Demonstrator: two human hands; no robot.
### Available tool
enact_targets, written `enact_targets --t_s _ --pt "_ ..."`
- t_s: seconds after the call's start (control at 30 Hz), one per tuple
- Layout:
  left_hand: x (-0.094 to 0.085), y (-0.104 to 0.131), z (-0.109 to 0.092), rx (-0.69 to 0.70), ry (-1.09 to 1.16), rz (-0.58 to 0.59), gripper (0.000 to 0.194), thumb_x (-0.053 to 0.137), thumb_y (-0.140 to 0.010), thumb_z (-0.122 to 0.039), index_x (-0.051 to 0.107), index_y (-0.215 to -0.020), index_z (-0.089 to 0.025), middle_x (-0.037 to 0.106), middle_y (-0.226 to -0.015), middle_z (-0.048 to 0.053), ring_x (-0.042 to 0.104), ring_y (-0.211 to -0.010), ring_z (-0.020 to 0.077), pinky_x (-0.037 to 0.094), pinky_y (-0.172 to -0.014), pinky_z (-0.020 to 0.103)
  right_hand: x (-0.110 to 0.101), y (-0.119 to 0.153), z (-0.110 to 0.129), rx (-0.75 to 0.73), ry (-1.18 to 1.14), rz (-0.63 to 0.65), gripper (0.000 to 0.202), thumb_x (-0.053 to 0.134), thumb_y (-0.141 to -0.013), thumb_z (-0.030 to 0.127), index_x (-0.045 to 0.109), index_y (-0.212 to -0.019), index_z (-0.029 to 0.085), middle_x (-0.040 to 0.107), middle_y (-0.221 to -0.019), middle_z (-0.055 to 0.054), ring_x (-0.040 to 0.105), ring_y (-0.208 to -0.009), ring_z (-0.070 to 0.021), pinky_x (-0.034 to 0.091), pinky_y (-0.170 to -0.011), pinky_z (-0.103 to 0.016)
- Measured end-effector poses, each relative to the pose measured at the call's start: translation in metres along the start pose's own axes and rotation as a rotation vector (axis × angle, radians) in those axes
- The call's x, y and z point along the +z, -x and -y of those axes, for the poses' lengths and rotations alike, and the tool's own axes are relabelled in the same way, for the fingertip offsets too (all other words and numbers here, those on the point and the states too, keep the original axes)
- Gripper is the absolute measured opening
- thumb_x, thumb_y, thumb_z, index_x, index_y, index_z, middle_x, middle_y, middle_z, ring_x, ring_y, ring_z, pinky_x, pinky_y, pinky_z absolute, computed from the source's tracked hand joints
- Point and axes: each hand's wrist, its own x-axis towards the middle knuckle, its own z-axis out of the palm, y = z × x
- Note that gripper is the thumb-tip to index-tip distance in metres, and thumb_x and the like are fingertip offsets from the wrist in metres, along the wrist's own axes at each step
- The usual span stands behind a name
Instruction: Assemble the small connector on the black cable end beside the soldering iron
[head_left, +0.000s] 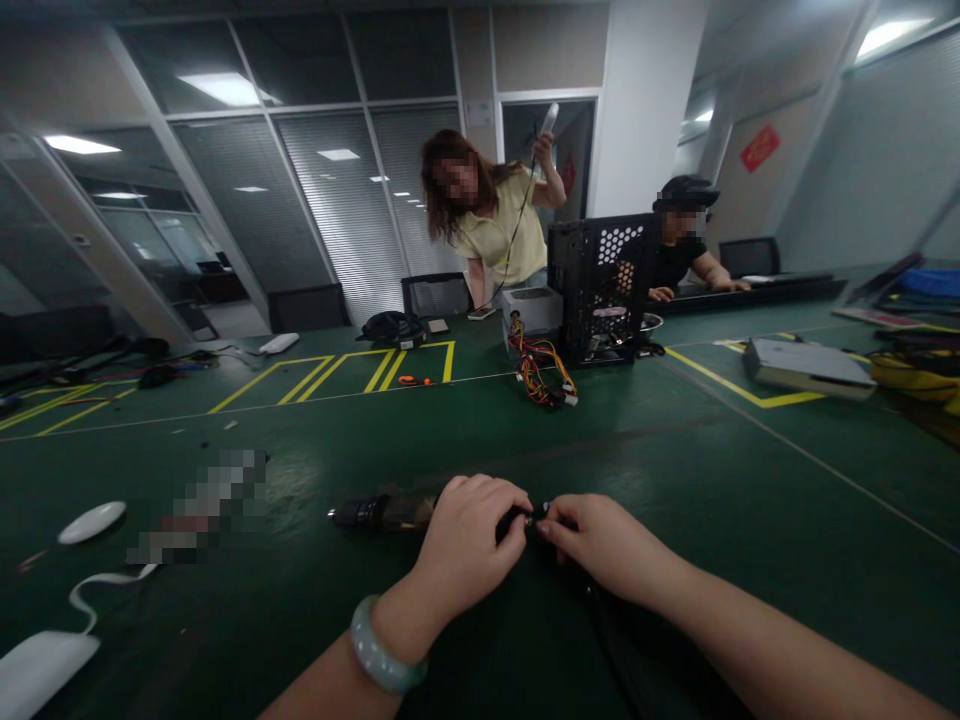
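In the middle of the table, my left hand (480, 535), with a pale bangle (382, 645) on the wrist, is closed around a dark cylindrical tool (375, 512). The tool lies crosswise, with a ribbed collar and a small shiny tip at its left end. My right hand (592, 535) pinches at the tool's right end, fingertips meeting those of the left. What sits between these fingertips is small and mostly hidden. A black cable (600, 610) runs from below my right hand toward the near edge.
Behind stand a black computer case (604, 290) and a power supply (532, 308) with coloured wires. One person (506, 215) leans over the far side; another (686, 250) sits at right. White devices (45, 670) lie left, a grey metal box (810, 368) right.
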Motion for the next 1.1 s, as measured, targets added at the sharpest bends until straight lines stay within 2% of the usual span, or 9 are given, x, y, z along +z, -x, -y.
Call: enact_targets --t_s 0.17,0.43,0.63,1.1 --pt "0.0008 -0.0001 0.0005 -0.008 0.014 0.015 0.016 0.053 -0.084 -0.02 0.063 -0.095 -0.026 0.068 -0.1 -0.002 0.058 -0.095 0.0204 0.038 -0.085 0.039 0.0002 -0.0004 0.0002 0.003 -0.002 0.005 0.027 0.049 -0.091 0.039 0.066 -0.079 0.021 0.069 -0.068 0.002 0.061 -0.061 -0.0112 0.035 -0.054 -0.022" --pt "0.0012 0.0004 0.0004 -0.028 0.004 0.002 0.019 0.052 -0.085 -0.02 0.063 -0.099 -0.025 0.068 -0.099 0.001 0.058 -0.094 0.0211 0.038 -0.085 0.039 -0.0005 -0.0006 0.0029 0.01 0.019 0.014 0.029 0.047 -0.091 0.037 0.065 -0.077 0.019 0.069 -0.069 0.001 0.061 -0.061 -0.0115 0.035 -0.055 -0.022" --pt "0.0031 0.0001 0.0015 -0.016 -0.013 -0.005 0.012 0.055 -0.085 -0.026 0.063 -0.094 -0.023 0.067 -0.098 0.002 0.058 -0.094 0.0215 0.038 -0.087 0.039 0.0 -0.0007 0.003 0.016 0.013 0.014 0.028 0.048 -0.091 0.038 0.066 -0.078 0.02 0.069 -0.069 0.002 0.061 -0.06 -0.0112 0.035 -0.054 -0.022" --pt "-0.0003 -0.0013 0.0029 -0.02 0.042 0.008 0.016 0.051 -0.085 -0.02 0.064 -0.094 -0.024 0.068 -0.097 0.002 0.058 -0.093 0.0205 0.039 -0.085 0.037 0.0028 -0.0007 0.0019 0.024 -0.026 -0.022 0.027 0.049 -0.09 0.038 0.065 -0.076 0.021 0.069 -0.066 0.003 0.061 -0.058 -0.0107 0.035 -0.053 -0.021"
